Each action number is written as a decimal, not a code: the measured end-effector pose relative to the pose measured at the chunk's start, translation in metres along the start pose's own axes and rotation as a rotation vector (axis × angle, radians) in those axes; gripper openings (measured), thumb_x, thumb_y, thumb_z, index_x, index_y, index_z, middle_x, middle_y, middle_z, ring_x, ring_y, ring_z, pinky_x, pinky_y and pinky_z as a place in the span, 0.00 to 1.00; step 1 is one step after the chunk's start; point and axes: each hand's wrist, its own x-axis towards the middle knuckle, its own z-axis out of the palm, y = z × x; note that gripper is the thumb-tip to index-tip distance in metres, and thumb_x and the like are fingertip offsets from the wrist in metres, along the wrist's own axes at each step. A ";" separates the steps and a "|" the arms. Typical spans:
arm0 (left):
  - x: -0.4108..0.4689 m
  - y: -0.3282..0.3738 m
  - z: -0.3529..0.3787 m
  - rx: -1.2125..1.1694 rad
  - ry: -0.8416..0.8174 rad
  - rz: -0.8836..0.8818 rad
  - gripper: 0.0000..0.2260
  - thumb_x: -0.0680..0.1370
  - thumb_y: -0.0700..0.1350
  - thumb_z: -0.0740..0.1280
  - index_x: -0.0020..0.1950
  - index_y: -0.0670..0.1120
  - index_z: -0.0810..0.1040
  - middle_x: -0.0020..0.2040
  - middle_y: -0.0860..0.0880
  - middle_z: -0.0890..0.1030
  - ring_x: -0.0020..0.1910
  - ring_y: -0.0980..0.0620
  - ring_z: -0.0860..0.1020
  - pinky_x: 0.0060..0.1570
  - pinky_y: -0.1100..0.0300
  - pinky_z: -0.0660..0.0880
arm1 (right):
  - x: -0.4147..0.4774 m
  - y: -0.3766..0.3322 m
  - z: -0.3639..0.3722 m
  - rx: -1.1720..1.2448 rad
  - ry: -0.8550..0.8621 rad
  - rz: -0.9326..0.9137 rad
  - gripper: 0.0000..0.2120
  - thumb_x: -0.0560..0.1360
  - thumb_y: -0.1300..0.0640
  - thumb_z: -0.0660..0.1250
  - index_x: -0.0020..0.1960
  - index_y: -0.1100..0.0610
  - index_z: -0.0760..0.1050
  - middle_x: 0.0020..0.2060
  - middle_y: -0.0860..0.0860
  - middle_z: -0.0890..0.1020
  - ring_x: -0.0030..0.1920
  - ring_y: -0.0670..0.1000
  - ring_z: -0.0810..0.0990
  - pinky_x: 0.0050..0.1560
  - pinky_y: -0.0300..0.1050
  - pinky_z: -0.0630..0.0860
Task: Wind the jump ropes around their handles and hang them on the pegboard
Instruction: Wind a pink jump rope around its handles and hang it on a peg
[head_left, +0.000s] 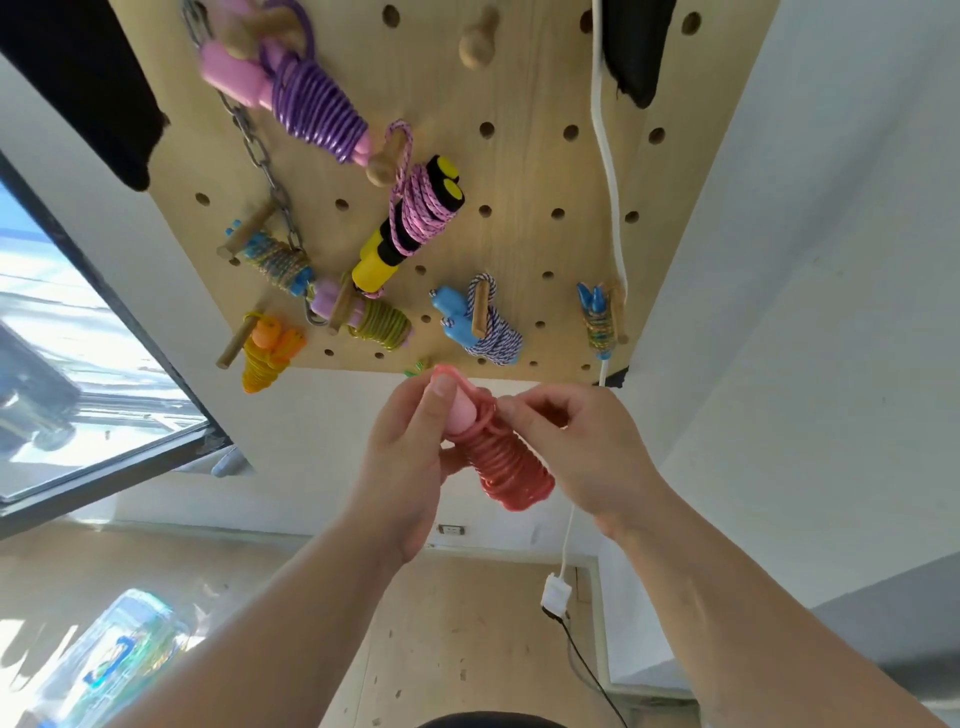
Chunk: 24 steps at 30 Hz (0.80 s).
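Observation:
Just below the wooden pegboard (524, 171) I hold a red jump rope (506, 462), coiled tightly round its pink handles (460, 415). My left hand (410, 452) grips the handle end, thumb over the top. My right hand (566, 441) pinches the rope's loose turn at the top of the coil. Several wound ropes hang on pegs: purple (317, 111), pink on yellow-black handles (410, 218), orange (265, 353), blue-white (485, 327), and a multicolour one (600, 322).
An unused wooden peg (475, 44) sticks out near the board's top. A white cable (608, 171) runs down the board to an adapter (555, 595). A window (78, 364) is at the left. A plastic container (114, 660) lies on the floor at lower left.

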 end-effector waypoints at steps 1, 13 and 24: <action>0.002 0.001 0.004 -0.005 0.012 0.012 0.18 0.74 0.56 0.65 0.55 0.44 0.80 0.50 0.44 0.83 0.49 0.50 0.83 0.49 0.53 0.82 | 0.003 0.001 -0.004 0.002 -0.021 0.002 0.04 0.77 0.53 0.73 0.45 0.52 0.85 0.38 0.47 0.85 0.37 0.39 0.80 0.36 0.30 0.73; 0.052 0.047 0.011 0.216 0.030 0.199 0.14 0.78 0.53 0.64 0.54 0.43 0.78 0.50 0.42 0.82 0.48 0.50 0.81 0.48 0.48 0.81 | 0.063 -0.042 -0.013 0.107 -0.124 -0.117 0.04 0.79 0.59 0.69 0.46 0.55 0.80 0.37 0.47 0.83 0.37 0.42 0.80 0.39 0.37 0.76; 0.109 0.147 0.026 0.185 -0.102 0.208 0.13 0.82 0.39 0.58 0.59 0.52 0.78 0.59 0.42 0.77 0.55 0.40 0.82 0.48 0.42 0.84 | 0.116 -0.135 -0.019 -0.208 0.158 -0.635 0.04 0.79 0.60 0.69 0.48 0.53 0.80 0.38 0.41 0.81 0.42 0.39 0.80 0.41 0.28 0.73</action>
